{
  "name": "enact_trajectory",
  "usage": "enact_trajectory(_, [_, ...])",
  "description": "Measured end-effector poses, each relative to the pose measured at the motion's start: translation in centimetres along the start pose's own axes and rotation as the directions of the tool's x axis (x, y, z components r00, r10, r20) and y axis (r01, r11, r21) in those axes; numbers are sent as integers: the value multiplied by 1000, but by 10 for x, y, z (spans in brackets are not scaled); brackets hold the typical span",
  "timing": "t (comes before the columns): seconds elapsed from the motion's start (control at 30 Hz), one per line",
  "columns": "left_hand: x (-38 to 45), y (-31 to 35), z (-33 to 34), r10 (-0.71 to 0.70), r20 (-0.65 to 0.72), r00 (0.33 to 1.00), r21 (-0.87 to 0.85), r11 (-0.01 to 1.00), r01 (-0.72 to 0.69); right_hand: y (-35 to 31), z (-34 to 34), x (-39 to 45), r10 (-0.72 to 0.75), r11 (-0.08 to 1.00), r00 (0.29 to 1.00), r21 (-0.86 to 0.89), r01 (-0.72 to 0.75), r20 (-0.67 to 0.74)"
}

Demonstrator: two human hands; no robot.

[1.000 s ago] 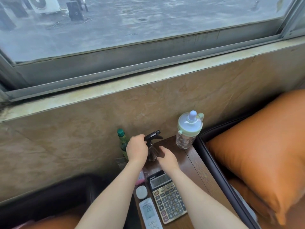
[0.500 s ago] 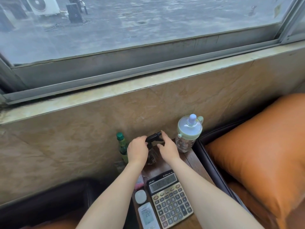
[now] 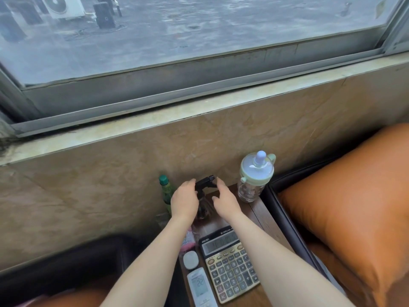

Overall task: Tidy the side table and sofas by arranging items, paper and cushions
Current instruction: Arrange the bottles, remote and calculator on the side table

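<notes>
A dark spray bottle with a black trigger head (image 3: 204, 183) stands at the back of the wooden side table (image 3: 264, 216). My left hand (image 3: 184, 199) lies against its left side, fingers stretched toward the trigger head. On the bottle's right side my right hand (image 3: 224, 200) has its fingers straight, fingertips by the nozzle and thumb spread; both hands hide much of the bottle's body. A green-capped bottle (image 3: 164, 187) stands left of my left hand. Against the wall on the right is a clear sippy bottle (image 3: 254, 177) with a pale green lid.
Nearer me on the table lie a calculator (image 3: 228, 265), a white remote (image 3: 200, 286), a small white oval thing (image 3: 190, 259) and a pink packet (image 3: 188, 240). An orange cushion (image 3: 354, 196) fills the right sofa. A dark sofa arm (image 3: 66, 262) is on the left; a marble wall rises behind.
My right hand rose from the table to the right side of the spray head. My left hand's fingers straightened along the bottle. The bottle stayed in place.
</notes>
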State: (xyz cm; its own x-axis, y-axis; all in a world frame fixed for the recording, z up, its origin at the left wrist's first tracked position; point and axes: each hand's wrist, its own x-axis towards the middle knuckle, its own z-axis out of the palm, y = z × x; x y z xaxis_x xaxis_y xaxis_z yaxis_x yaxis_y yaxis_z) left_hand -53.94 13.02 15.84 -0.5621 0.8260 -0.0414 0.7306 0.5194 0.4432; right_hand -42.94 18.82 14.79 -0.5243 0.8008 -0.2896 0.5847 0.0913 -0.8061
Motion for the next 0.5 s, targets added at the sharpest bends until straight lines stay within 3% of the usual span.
enact_trajectory(0.13, [-15, 0, 4, -3, -64, 998, -20, 1000, 2, 5, -7, -16, 13, 1000, 1000, -12, -13, -18])
enact_trajectory(0.23, [-39, 6, 8, 26, -142, 990, 70, 997, -16, 17, -12, -39, 23, 999, 998, -32, -25, -62])
enact_trajectory(0.4, [-104, 28, 16, 104, -79, 992, 246, 966, -82, 50, -20, -86, -11, 982, 999, -188, 4, -37])
enact_trajectory(0.5, [-147, 40, 23, 70, -42, 997, 304, 951, -54, 62, -34, -115, -76, 943, 997, -323, 78, 20])
